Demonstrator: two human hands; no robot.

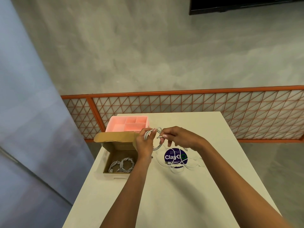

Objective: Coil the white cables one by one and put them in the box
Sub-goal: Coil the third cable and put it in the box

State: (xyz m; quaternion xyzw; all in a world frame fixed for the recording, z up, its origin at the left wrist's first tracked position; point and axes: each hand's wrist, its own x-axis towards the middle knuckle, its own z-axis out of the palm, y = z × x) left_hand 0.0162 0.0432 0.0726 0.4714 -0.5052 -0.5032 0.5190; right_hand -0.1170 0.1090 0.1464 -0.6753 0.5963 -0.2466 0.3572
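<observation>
Holding a white cable coil (159, 131) up above the surface (164, 195), the left grip (144, 143) has its fingers curled round the left side of the loops, with the thumb across the front. The right grip (179, 139) meets it from the right and pinches the free end of the same cable between thumb and forefinger, its other fingers loosely bent below; both grips are therefore grasping this one cable. The coil hangs in the air just right of the open cardboard box (115, 174) and in front of the pink tray (128, 124), touching neither. The box sits at the left edge of the surface with its lid flap standing open at the back, and two coiled cables (122, 165) lie side by side on its floor. Right of the box, below the right grip, loose white cables (177, 165) lie in a tangle across a round dark blue sticker (175, 156) printed with white letters. The pink tray, split into several compartments, stands at the far left corner of the surface just behind the box lid. Beyond the surface runs an orange lattice railing (197, 106) against a grey wall (131, 55), and the lower edge of a dark screen (246, 5) shows at the top right.
</observation>
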